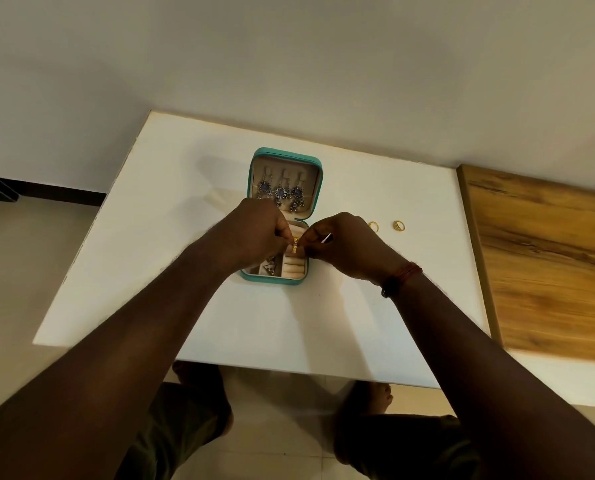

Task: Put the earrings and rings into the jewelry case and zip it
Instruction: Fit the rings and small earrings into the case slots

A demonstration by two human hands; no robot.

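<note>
An open teal zip jewelry case (272, 279) sits toward the far edge of the white table (185, 306), with blue-stone drop earrings (280, 192) hung in its lid. The left hand (254, 233) and right hand (344, 244), fingers curled, both pinch a small gold ring (294, 241) over its cream ring rolls (293, 268). Two more gold rings (399, 225) lie toward the right edge.

A white table (323, 323) fills the middle; a plain pale wall (289, 64) stands behind it at 12 o'clock; a dark skirting strip (57, 195) runs at 9 o'clock. A wood-grain board (548, 265) lies just beside the table at 3 o'clock; beige floor tiles (289, 420) show at 6 o'clock.
</note>
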